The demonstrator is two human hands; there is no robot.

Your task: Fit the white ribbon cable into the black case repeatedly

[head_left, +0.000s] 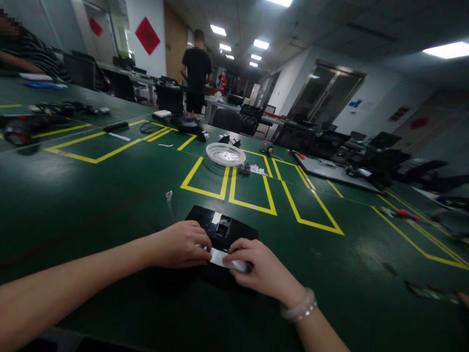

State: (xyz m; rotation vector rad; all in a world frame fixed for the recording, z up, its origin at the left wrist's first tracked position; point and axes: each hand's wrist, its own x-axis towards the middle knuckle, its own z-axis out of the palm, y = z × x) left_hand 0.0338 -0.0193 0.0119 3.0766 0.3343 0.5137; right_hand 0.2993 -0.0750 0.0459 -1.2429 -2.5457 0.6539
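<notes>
A glossy black panel-like object (205, 218) with a small square recess lies on the green table near its front edge. Across its near part runs a silvery-white strip (219, 257). My left hand (186, 244) has its fingers curled on the left end of the strip. On the right part of the strip, my right hand (251, 261) pinches it between thumb and fingers, with a beaded bracelet at the wrist. The undersides of both hands' grips are partly hidden.
Beyond the panel are a small connector with a cable (169, 194), a white round basket (225, 154) and yellow tape outlines on the green table (146, 195). A grey board (330, 171) lies right. A person in black (197, 68) stands far back; another sits at left.
</notes>
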